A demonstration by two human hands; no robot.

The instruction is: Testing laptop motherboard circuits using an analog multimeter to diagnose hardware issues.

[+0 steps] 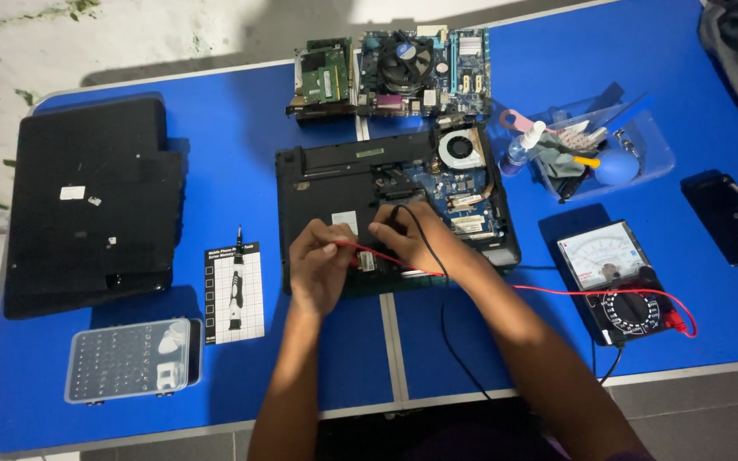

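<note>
Left hand (319,263) pinches red probe (354,248); right hand (410,235) pinches black probe (392,215), both over opened laptop (335,175); multimeter (615,277) right of laptop.

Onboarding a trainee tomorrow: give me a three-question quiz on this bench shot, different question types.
1. True or false: the left hand holds the thin red probe lead.
2. Which lies nearest the analogue multimeter with the black dial?
A. closed black laptop
B. clear plastic tray of cleaning tools
C. clear screwdriver bit case
3. Fill in: the right hand holds the thin ____ probe lead over the opened black laptop base.

Key: 1 true; 2 B; 3 black.
</note>
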